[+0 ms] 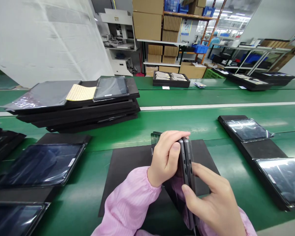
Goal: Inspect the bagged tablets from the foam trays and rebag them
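Two dark tablets (186,160) are held upright together above a black mat (127,167), their narrow edges with small port openings turned up towards me. My left hand (165,156) is closed over their far end, thumb and fingers pressed on it. Around the nearer part, my right hand (212,198) grips the pair with its thumb on one side and index finger on the other. A dark, glossy corner shows behind my left hand; I cannot tell whether it belongs to the held pair.
Film-covered tablets lie in black foam trays on the left (46,164) and right (250,129). Beyond the left one stands a stack of black foam trays (93,114) with a yellow sticker sheet (81,92). A partitioned black box (170,83) sits farther back on the green bench (174,121).
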The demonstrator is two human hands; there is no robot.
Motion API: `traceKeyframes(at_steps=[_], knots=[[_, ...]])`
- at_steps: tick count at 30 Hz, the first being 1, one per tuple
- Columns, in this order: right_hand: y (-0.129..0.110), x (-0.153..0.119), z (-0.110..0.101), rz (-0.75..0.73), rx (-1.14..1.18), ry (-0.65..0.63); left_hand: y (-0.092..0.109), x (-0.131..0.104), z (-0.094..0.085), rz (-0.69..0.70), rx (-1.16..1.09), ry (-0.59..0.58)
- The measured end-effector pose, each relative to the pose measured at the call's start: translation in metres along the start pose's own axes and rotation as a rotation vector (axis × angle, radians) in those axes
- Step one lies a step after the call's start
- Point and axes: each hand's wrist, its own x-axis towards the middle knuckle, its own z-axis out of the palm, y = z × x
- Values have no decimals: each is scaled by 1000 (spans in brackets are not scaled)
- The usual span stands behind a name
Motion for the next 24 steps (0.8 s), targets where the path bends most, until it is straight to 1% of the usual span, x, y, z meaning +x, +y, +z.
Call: traceKeyframes(at_steps=[5,8,12,16,20,24], knots=[[3,-4,-3,-69,-57,-46,4,-4,2,66,-19,22],[3,-4,-5,-101,-83,-49,6,-6,3,81,-27,31],[0,-2,-4,-90,-64,-20,5,-6,3,75,-29,37],[-2,3,3,-40,-18,38,0,-3,0,16,-46,41],[-4,10,13,18,67,63,-9,2,-4,-68,-110,60],[-6,12,21,54,105,86,-14,5,-6,-108,-177,84]])
